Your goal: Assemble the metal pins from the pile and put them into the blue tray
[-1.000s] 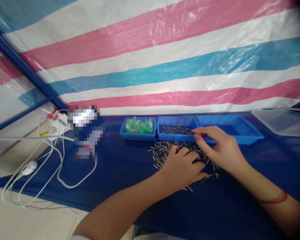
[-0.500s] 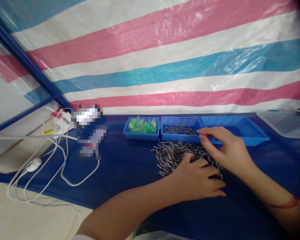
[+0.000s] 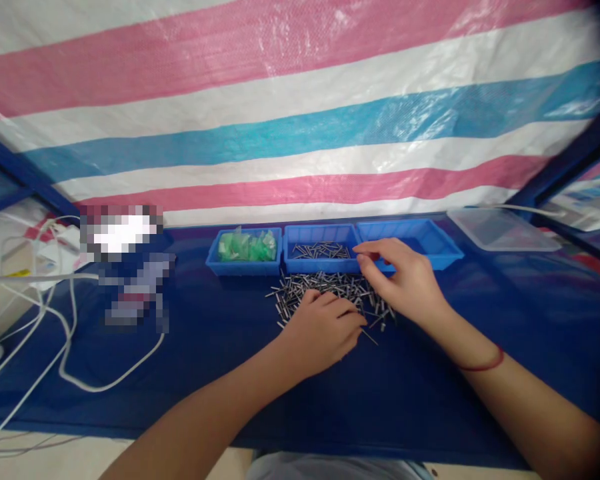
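Observation:
A loose heap of thin metal blind rivets lies on the blue table in front of the bins. My left hand rests over the near side of this heap, its fingers curled down and drawn together. What its fingertips hold is hidden. My right hand hovers at the heap's right, by the corner of the middle blue bin. Its thumb and forefinger almost meet in a pinch, and anything between them is too small to make out. More rivets lie scattered inside that bin.
To the left, a blue bin holds green plastic packets. A third blue bin is partly behind my right hand. A clear plastic lid lies at back right. White cables loop across the left side.
My view has swung right, so the bins appear further left. The left hand's spread fingers have drawn together over the heap. The right hand keeps its pinch by the middle bin.

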Demonstrator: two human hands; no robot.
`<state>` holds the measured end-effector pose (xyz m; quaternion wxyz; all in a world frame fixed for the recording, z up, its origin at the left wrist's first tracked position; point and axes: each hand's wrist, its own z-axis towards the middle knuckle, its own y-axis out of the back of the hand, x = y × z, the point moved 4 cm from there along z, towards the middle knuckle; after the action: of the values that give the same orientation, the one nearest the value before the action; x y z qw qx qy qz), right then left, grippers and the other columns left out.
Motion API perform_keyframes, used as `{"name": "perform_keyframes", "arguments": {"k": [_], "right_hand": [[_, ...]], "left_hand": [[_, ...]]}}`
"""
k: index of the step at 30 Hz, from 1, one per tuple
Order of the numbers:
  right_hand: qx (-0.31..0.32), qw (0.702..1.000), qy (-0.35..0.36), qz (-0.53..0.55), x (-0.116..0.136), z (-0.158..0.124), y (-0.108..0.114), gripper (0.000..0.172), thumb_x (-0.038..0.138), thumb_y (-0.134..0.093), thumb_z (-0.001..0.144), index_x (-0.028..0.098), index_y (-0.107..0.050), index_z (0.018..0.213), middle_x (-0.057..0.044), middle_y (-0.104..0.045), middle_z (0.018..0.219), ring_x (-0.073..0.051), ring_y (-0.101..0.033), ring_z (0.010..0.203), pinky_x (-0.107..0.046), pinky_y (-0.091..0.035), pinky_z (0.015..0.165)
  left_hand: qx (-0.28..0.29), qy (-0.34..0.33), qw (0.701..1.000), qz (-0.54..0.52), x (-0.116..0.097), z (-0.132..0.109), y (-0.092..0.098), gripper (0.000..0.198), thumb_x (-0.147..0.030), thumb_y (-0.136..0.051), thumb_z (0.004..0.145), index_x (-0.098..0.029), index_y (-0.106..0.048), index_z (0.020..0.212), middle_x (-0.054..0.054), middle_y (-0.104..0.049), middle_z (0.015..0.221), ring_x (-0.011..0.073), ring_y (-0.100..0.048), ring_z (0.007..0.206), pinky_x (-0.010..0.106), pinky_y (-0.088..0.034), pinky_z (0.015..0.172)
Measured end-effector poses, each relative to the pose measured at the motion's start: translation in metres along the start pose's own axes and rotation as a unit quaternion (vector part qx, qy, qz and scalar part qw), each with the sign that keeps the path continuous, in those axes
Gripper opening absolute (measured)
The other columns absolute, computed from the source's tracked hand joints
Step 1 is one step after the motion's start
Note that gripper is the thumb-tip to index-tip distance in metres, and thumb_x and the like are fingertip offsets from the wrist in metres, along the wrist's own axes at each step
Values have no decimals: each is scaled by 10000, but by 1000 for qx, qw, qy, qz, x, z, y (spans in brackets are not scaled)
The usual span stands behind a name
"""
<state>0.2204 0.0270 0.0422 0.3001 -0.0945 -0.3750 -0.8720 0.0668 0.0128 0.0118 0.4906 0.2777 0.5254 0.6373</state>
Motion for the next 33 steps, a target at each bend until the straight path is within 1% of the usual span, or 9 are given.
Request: {"name": "perform_keyframes", "arguments": {"k": [4, 8, 13, 16, 24, 26, 28, 30, 33], "right_hand": [[5, 1000, 3, -5, -1, 1, 2, 132, 183, -542, 879, 195, -644, 962, -49, -687, 846, -191, -625, 803, -338, -502, 763], [16, 1000, 14, -9, -1, 1, 2, 137, 189, -532, 886, 181, -643, 966, -55, -686, 838, -194, -627, 800, -340, -502, 763], [25, 1000, 16, -4, -1, -2, 0, 137, 206, -537, 886, 191, -645, 970, -57, -686, 849, -205, -632, 812, -349, -500, 764], [30, 999, 19, 0, -1, -4, -2, 137, 217, -547, 885, 202, -645, 979, -52, -688, 857, -210, -634, 818, -353, -500, 761], [42, 998, 37, 0, 3, -7, -7, 112, 215, -555, 886, 207, -645, 952, -47, -701, 874, -204, -641, 816, -353, -501, 769], [47, 998, 34, 6, 3, -8, -7, 104, 223, -560, 885, 215, -647, 940, -43, -702, 870, -206, -641, 824, -357, -499, 775], [51, 998, 11, 20, 2, -8, -6, 104, 248, -561, 889, 225, -653, 932, -38, -701, 873, -202, -640, 818, -351, -500, 757], [61, 997, -28, 47, 0, -9, -6, 119, 293, -560, 896, 236, -660, 927, -33, -701, 882, -192, -639, 789, -334, -499, 702], [96, 987, -78, 104, -1, -11, -11, 160, 371, -571, 889, 245, -669, 907, -22, -697, 837, -177, -628, 702, -309, -481, 588]], "left_hand": [[7, 47, 999, -1, 7, 4, 5, 193, -268, -473, 960, -228, -653, 1017, -2, -664, 982, 160, -543, 888, 329, -333, 769], [17, 43, 998, 31, 6, 11, 3, 228, -271, -436, 977, -239, -654, 1033, 9, -653, 989, 170, -534, 888, 333, -334, 773], [36, 68, 996, 34, 7, 11, -5, 253, -421, -527, 924, -218, -677, 935, 27, -641, 948, 191, -531, 889, 342, -336, 742], [33, 95, 995, 12, 6, 10, -6, 270, -472, -556, 894, -241, -683, 947, 14, -626, 943, 191, -532, 903, 335, -348, 735], [48, 121, 989, 63, 1, 8, 0, 210, -342, -498, 937, -222, -664, 891, 23, -602, 970, 210, -536, 908, 366, -381, 753], [33, 127, 989, 71, 1, 7, 3, 217, -319, -465, 953, -209, -646, 904, 34, -602, 992, 218, -540, 921, 372, -388, 756], [-2, 154, 987, 46, 6, 7, 7, 218, -311, -440, 966, -200, -624, 934, 41, -608, 1010, 214, -550, 930, 366, -396, 768], [-50, 193, 980, -25, 14, 6, 13, 206, -306, -429, 973, -194, -601, 959, 38, -625, 1000, 195, -570, 922, 342, -408, 781], [-123, 240, 948, -171, 28, 4, 18, 179, -277, -426, 973, -189, -581, 953, 23, -656, 941, 162, -597, 868, 292, -437, 769]]}}
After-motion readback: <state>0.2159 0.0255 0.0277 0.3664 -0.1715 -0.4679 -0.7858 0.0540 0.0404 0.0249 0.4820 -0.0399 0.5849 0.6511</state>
